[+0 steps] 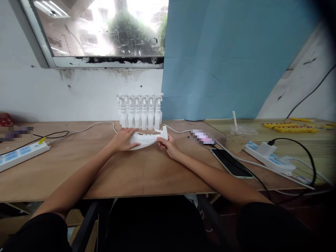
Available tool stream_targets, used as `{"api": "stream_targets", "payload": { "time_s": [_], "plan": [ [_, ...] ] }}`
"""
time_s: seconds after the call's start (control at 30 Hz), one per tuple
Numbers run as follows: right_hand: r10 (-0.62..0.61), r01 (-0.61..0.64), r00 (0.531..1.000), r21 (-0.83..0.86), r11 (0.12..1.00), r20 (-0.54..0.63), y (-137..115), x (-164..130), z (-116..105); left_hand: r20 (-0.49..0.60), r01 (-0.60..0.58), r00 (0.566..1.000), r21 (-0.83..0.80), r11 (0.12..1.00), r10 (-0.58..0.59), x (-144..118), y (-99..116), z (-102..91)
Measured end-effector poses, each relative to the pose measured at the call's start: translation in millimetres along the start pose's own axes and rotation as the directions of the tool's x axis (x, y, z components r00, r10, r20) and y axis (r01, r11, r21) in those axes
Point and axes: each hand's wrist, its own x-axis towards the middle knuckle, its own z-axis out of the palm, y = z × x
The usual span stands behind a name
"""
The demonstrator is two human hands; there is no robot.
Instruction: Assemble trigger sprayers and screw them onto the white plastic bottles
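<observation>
A white spray bottle [144,140] lies on its side across the wooden table between my two hands. Its base end is under my left hand [125,139], whose fingers lie over the far side while the thumb rests along the near side. At the other end, the white trigger head points up and away from me. My right hand [168,145] closes on the neck below that head, thumb on top and fingers curled beneath. Just beyond, a row of several white spray bottles [144,113] stands upright against the wall.
A white cable runs behind the bottles. To the right lie a lit phone [202,137], a dark-screened phone [231,162], a plastic cup [237,140] with a straw, a power strip [270,159] and yellow pieces [291,127]. Another power strip [23,154] lies at left.
</observation>
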Motion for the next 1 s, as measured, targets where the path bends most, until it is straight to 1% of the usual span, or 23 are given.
{"api": "stream_targets", "payload": {
  "time_s": [0.07, 0.1, 0.13, 0.17, 0.2, 0.23, 0.27, 0.3, 0.37, 0.4, 0.43, 0.47, 0.5, 0.53, 0.57, 0.63, 0.77, 0.83, 0.87, 0.9, 0.93, 0.97, 1.0],
  "plan": [
    [-0.006, 0.005, 1.0, 0.039, 0.999, 0.03, -6, 3, -7, 0.047, 0.093, 0.995, -0.132, 0.987, -0.087, -4, -24, 1.2],
    [0.002, -0.005, 0.998, 0.054, 0.999, 0.058, -9, 4, -9, 0.04, 0.141, 0.99, -0.222, 0.965, -0.135, -6, -36, 4.1],
    [0.015, -0.021, 0.996, 0.063, 0.998, 0.091, -11, 4, -11, 0.001, 0.189, 0.98, -0.302, 0.934, -0.198, -8, -48, 8.2],
    [0.031, -0.039, 0.992, 0.065, 0.997, 0.121, -12, 4, -12, -0.063, 0.235, 0.959, -0.374, 0.897, -0.277, -10, -60, 13.0],
    [0.049, -0.058, 0.988, 0.061, 0.996, 0.143, -12, 4, -13, -0.137, 0.273, 0.921, -0.438, 0.856, -0.364, -13, -72, 18.0],
    [0.071, -0.08, 0.985, 0.052, 0.995, 0.16, -11, 4, -13, -0.214, 0.304, 0.865, -0.495, 0.814, -0.453, -15, -83, 22.9],
    [0.097, -0.105, 0.98, 0.039, 0.994, 0.172, -9, 3, -13, -0.281, 0.321, 0.798, -0.55, 0.771, -0.533, -16, -93, 27.2],
    [0.127, -0.133, 0.975, 0.021, 0.991, 0.182, -7, 2, -12, -0.344, 0.325, 0.723, -0.596, 0.734, -0.599, -18, -103, 30.7],
    [0.187, -0.185, 0.962, -0.033, 0.982, 0.199, -1, 2, -10, -0.431, 0.343, 0.572, -0.647, 0.681, -0.698, -19, -121, 34.9],
    [0.212, -0.203, 0.955, -0.066, 0.977, 0.206, 2, 2, -10, -0.456, 0.369, 0.505, -0.654, 0.661, -0.733, -18, -129, 35.8],
    [0.232, -0.215, 0.949, -0.1, 0.971, 0.212, 4, 2, -9, -0.467, 0.411, 0.447, -0.651, 0.639, -0.763, -16, -136, 36.2],
    [0.247, -0.223, 0.944, -0.131, 0.966, 0.218, 6, 2, -8, -0.47, 0.466, 0.399, -0.636, 0.615, -0.787, -13, -142, 36.6],
    [0.257, -0.226, 0.941, -0.155, 0.962, 0.222, 7, 2, -8, -0.467, 0.522, 0.363, -0.615, 0.591, -0.807, -9, -147, 37.1],
    [0.263, -0.228, 0.938, -0.171, 0.959, 0.225, 7, 2, -8, -0.459, 0.57, 0.34, -0.594, 0.568, -0.821, -3, -151, 38.1],
    [0.269, -0.229, 0.935, -0.183, 0.956, 0.231, 8, 2, -7, -0.45, 0.607, 0.326, -0.574, 0.549, -0.831, 3, -154, 39.8],
    [0.276, -0.231, 0.931, -0.197, 0.953, 0.24, 8, 3, -8, -0.434, 0.645, 0.322, -0.55, 0.531, -0.841, 16, -157, 45.4],
    [0.295, -0.238, 0.923, -0.237, 0.942, 0.247, 12, 5, -9, -0.388, 0.657, 0.345, -0.55, 0.515, -0.855, 39, -155, 61.8],
    [0.284, -0.212, 0.93, -0.292, 0.933, 0.233, 12, 2, -6, -0.363, 0.665, 0.359, -0.547, 0.508, -0.86, 46, -153, 69.6],
    [0.256, -0.17, 0.939, -0.337, 0.926, 0.229, 8, -1, -3, -0.354, 0.667, 0.367, -0.544, 0.508, -0.86, 48, -152, 72.9],
    [0.209, -0.101, 0.948, -0.393, 0.914, 0.242, 2, -7, 3, -0.348, 0.668, 0.377, -0.54, 0.512, -0.858, 49, -152, 75.8],
    [0.142, -0.005, 0.952, -0.452, 0.892, 0.271, -9, -16, 10, -0.345, 0.665, 0.388, -0.537, 0.519, -0.855, 50, -152, 78.2],
    [0.061, 0.137, 0.93, -0.497, 0.857, 0.362, -23, -28, 19, -0.344, 0.662, 0.399, -0.533, 0.527, -0.85, 50, -152, 80.3],
    [-0.017, 0.298, 0.874, -0.508, 0.808, 0.486, -40, -41, 30, -0.345, 0.657, 0.41, -0.53, 0.536, -0.844, 51, -153, 82.1]
  ]
}}
